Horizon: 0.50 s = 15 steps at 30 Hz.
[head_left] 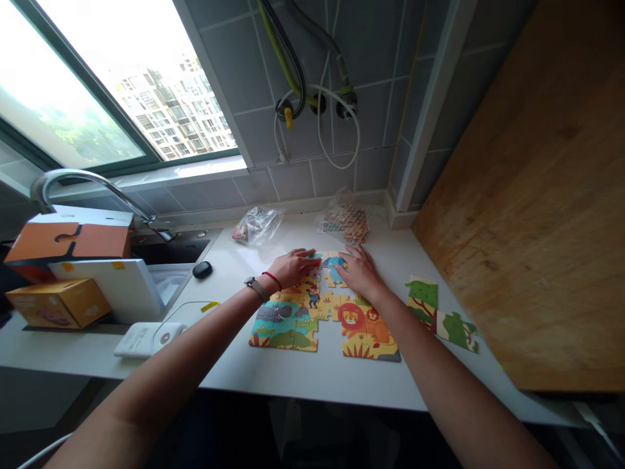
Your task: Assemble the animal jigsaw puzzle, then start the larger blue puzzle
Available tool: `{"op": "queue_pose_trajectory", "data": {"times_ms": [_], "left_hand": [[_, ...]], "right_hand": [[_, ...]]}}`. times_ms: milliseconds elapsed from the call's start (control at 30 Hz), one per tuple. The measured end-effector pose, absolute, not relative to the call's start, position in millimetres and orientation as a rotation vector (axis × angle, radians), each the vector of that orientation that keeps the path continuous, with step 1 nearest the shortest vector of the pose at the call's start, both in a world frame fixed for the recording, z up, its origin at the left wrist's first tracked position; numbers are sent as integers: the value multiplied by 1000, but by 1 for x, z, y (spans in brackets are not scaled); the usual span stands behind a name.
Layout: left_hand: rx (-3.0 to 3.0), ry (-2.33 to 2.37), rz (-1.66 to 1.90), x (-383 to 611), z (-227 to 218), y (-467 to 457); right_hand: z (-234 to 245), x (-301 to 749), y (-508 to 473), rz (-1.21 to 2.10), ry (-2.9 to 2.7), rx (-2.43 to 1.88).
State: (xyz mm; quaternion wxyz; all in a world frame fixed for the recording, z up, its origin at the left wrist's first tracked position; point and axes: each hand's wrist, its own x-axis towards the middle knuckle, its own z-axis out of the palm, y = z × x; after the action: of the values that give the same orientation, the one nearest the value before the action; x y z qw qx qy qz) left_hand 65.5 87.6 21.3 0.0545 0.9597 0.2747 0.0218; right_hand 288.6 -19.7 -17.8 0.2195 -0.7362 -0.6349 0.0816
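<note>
A partly joined jigsaw puzzle [293, 326] with jungle animals lies on the white counter. Its left part shows a hippo in water. At the lower right is a lion section [359, 322], with a gap between the two along the front edge. My left hand [291, 267] rests on the upper left of the puzzle, fingers stretched towards the middle. Flat over the upper right lies my right hand [360, 272], its fingers extended beside a blue elephant piece [334, 270]. Both hands hide parts of the puzzle beneath them.
Joined green tree pieces [442, 316] lie to the right, near a wooden panel [532, 215]. Two clear plastic bags [258, 225] [346, 218] sit at the back. On the left are a black case [202, 270], a white device with a cable [146, 339], boxes [58, 303] and a faucet [97, 176].
</note>
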Motion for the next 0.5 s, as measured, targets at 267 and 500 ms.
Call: {"op": "queue_pose_trajectory", "data": {"times_ms": [267, 500], "left_hand": [[2907, 759, 242, 53, 7, 94], [2832, 770, 396, 49, -9, 90]], "right_hand": [[-21, 281, -23, 280, -1748, -2007], [-22, 282, -29, 258, -1755, -1980]]}}
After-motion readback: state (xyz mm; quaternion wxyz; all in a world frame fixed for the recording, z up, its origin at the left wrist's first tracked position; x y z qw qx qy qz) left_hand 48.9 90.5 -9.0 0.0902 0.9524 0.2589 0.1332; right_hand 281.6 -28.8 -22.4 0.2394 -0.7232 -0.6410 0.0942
